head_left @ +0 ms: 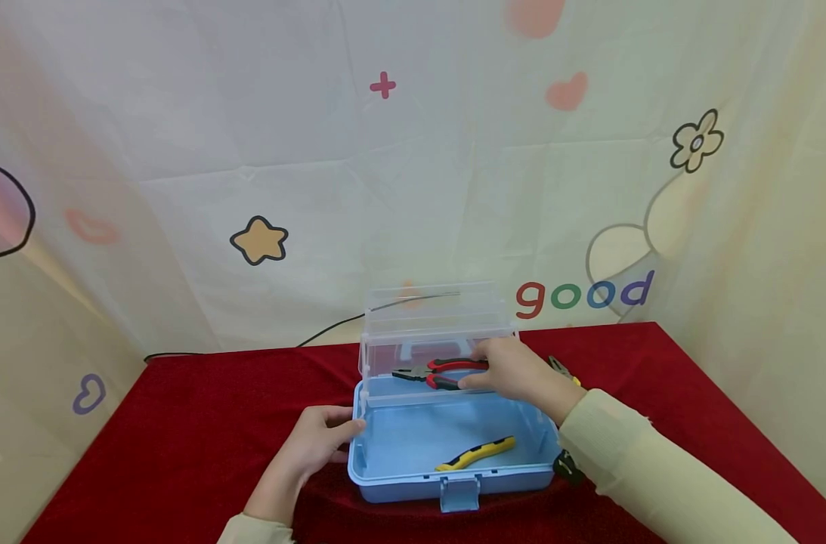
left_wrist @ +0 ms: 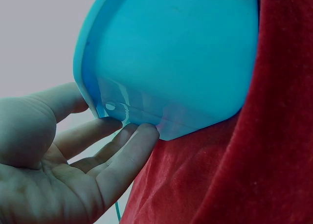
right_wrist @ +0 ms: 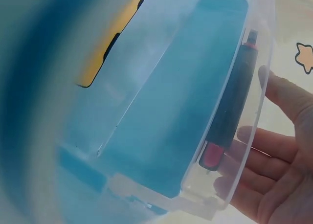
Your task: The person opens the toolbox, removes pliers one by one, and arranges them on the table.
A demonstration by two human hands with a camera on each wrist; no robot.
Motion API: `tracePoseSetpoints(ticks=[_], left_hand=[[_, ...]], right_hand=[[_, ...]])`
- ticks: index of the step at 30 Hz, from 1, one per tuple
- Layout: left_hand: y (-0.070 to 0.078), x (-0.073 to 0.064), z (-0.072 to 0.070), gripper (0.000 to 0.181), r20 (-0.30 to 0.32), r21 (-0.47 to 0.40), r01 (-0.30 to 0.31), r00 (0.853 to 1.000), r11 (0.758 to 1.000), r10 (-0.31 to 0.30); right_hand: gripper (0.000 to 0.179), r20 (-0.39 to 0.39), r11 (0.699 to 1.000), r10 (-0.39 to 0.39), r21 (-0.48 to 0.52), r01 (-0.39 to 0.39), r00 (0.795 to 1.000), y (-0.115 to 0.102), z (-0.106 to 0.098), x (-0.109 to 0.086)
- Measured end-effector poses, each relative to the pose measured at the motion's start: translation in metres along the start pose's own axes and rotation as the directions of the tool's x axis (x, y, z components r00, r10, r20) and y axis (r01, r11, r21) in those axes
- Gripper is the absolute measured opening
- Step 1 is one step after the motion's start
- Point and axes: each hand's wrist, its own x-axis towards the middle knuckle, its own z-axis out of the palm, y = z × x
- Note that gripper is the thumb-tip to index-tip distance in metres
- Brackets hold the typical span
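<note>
My left hand (head_left: 314, 438) holds the left wall of a blue toolbox (head_left: 392, 489), thumb over the rim and fingers outside; in the left wrist view the fingertips touch the box's underside. At the back, my right hand (head_left: 511, 370) is at the handles of red-and-black pliers (head_left: 436, 372), whose jaws point left. In the right wrist view its digits look spread behind a clear plastic wall, beside the dark, red-ended pliers (right_wrist: 232, 97); whether they grip is unclear. A yellow-and-black handled tool (head_left: 477, 453) lies inside the box, partly hidden by the front rim.
The clear lid (head_left: 429, 310) stands raised behind the box, and a front latch (head_left: 459, 495) hangs down. Another pair of pliers (head_left: 562, 370) lies right of the box, partly behind the right arm. Red cloth (head_left: 229, 400) covers the table, backed by a printed curtain.
</note>
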Motion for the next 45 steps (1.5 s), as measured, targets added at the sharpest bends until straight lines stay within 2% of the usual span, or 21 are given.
tracePoseSetpoints(ticks=[4, 10, 20, 34, 38, 45], left_hand=[[-0.001, 0.0, 0.0, 0.038, -0.002, 0.003, 0.002, 1.0, 1.0, -0.002], [0.001, -0.001, 0.0, 0.038, 0.0, 0.01, 0.006, 1.0, 1.0, -0.006], [0.004, -0.001, -0.001, 0.039, 0.004, 0.02, 0.008, 1.0, 1.0, -0.008], [0.002, -0.001, -0.002, 0.038, -0.003, 0.021, 0.018, 1.0, 1.0, -0.018], [0.002, -0.002, -0.001, 0.039, 0.01, 0.0, 0.01, 1.0, 1.0, -0.01], [0.002, -0.001, 0.0, 0.039, 0.006, 0.007, 0.011, 1.0, 1.0, -0.011]], right_hand=[[0.041, 0.034, 1.0, 0.021, -0.024, -0.02, 0.999, -0.002, -0.002, 0.002], [0.035, 0.071, 0.998, 0.012, -0.066, -0.007, 0.997, -0.006, -0.005, 0.007], [0.031, 0.073, 0.985, -0.004, -0.173, 0.017, 0.997, -0.011, -0.009, 0.008], [0.034, 0.076, 0.974, -0.032, -0.223, 0.049, 0.997, -0.011, -0.004, 0.012], [0.038, 0.081, 0.977, -0.017, -0.212, 0.034, 0.997, -0.009, -0.005, 0.012], [0.061, 0.129, 0.981, -0.025, -0.187, 0.049, 0.991, -0.001, -0.008, 0.016]])
